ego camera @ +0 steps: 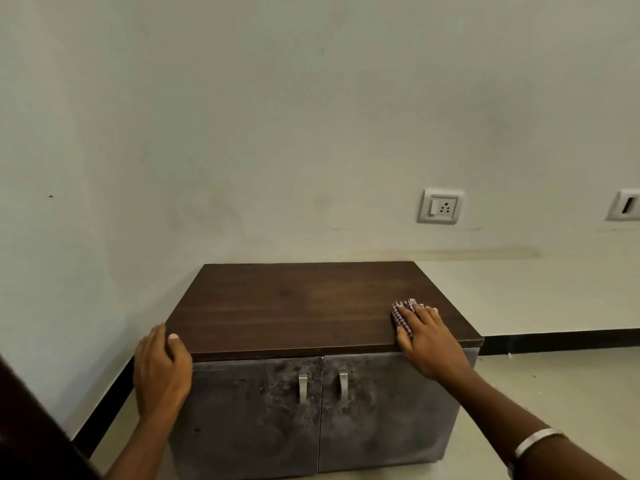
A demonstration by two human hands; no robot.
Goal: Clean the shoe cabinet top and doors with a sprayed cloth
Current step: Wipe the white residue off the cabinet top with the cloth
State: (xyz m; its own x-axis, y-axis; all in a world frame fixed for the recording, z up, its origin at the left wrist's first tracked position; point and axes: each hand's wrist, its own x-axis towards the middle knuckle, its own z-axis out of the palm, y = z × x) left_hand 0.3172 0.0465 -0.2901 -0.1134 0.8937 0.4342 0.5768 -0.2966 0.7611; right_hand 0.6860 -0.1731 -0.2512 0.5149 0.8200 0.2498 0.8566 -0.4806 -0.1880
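Two hands at work: my right hand (424,336) presses the checked cloth (403,313) flat, fingers spread, near the cabinet top's (294,306) front right corner. My left hand (161,365) grips the front left corner, likely steadying the cabinet; both dusty doors (256,410) look unwiped.

Cabinet top (311,306): dark wood-grain, matt. Doors (256,420): grey, dull, dust-mottled. Handles (303,388): brushed metal. Cloth (401,315): checked woven fabric.
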